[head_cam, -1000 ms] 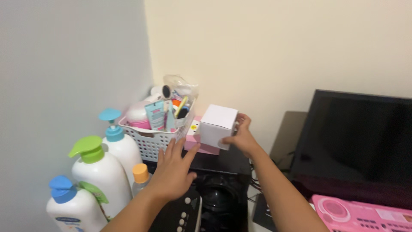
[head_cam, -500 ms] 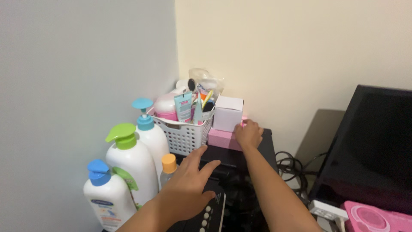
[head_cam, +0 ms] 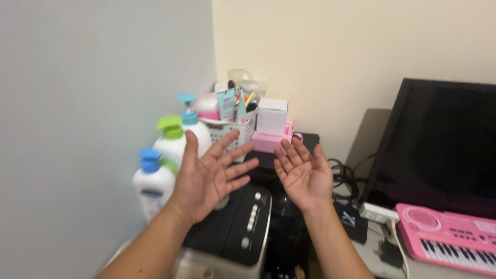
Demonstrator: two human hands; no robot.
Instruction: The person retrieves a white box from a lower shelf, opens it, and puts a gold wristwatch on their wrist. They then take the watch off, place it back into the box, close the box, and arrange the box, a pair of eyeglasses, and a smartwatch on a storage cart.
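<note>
While both hands (head_cam: 206, 175) (head_cam: 305, 175) hover empty, three pump bottles (head_cam: 170, 144) stand left.

My left hand (head_cam: 209, 175) covers the orange-capped bottle and part of the black machine (head_cam: 235, 227) below it, whose front runs off the bottom edge. My right hand (head_cam: 304, 173) hides what sits behind the machine. The white basket (head_cam: 232, 135), up behind the machine, is crammed with tubes too small to tell apart. The white box (head_cam: 272, 115) beside that basket covers most of the pink box (head_cam: 268, 142). Right of the machine, the black screen (head_cam: 439, 139) and the pink keyboard (head_cam: 449, 240) are cut off by the right edge.
</note>
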